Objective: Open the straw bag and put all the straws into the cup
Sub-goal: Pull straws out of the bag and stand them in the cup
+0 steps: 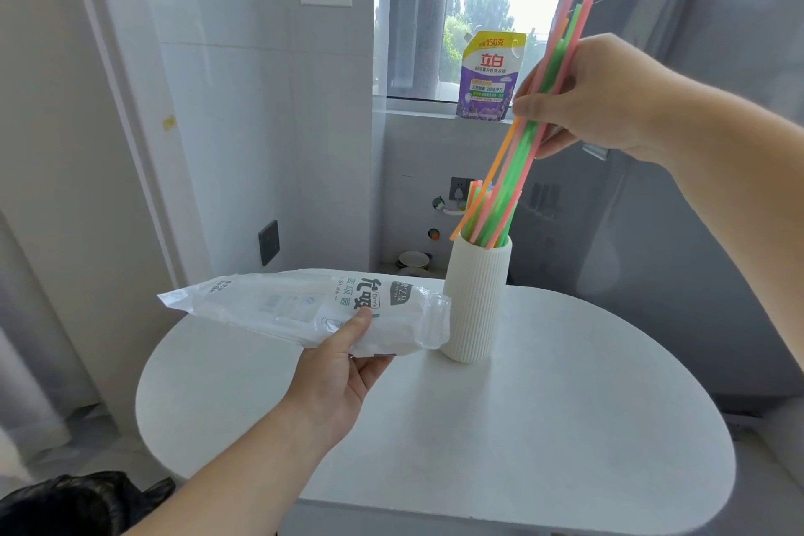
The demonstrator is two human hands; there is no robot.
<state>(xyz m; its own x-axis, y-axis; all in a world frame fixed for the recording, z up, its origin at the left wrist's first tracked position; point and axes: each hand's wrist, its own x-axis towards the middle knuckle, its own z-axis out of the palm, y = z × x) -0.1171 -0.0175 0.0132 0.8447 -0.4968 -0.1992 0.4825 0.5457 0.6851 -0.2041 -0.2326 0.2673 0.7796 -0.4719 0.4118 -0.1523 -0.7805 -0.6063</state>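
A: Lowering that bunch cleanly, how would you go about it?

B: The right hand (596, 100) has thumb and fingers curled round the straws (522, 161) near mid-length, their lower ends at the mouth of the cup (476, 305) on the counter (522, 426). The orange straw (487, 176) looks to end outside the rim on the left, so I'd stand the bundle more upright before loosening the hold.

A: Which way do they run?

B: Slanted: bottoms down-left at the cup, tops up and right. The left hand (339, 374) pinches the straw bag (296, 309), thumb on top. The bag lies roughly level, its open end beside the cup.
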